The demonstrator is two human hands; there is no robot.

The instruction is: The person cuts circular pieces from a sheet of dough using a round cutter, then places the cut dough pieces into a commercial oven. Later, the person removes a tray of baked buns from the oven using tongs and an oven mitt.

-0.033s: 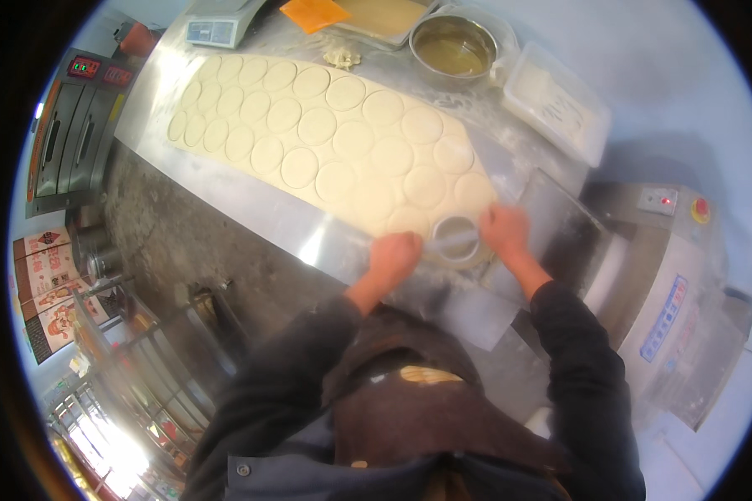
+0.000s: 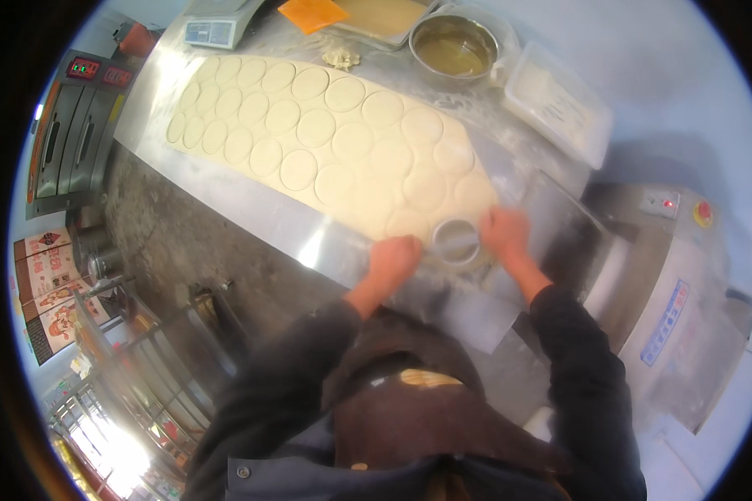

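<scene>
A flat sheet of pale dough (image 2: 368, 190) lies across the metal table, marked with several cut circles in rows. At its near right end sits a round metal cutter ring (image 2: 455, 242), with a blurred pale bar crossing its middle. My left hand (image 2: 395, 257) is closed in a fist at the left end of that bar, by the dough's near edge. On the other side, my right hand (image 2: 505, 231) is closed too, its fingers slightly smeared by motion. The fists hide the bar's ends.
Along the table's far side are a digital scale (image 2: 213, 32), an orange scraper (image 2: 312, 13), a dough scrap (image 2: 341, 58), a metal bowl of liquid (image 2: 453, 50) and a plastic tub (image 2: 557, 104). A machine (image 2: 664, 275) stands at right, an oven (image 2: 71, 138) at far left.
Both hands and the cutter have barely shifted. The pale bar across the ring looks fainter now.
</scene>
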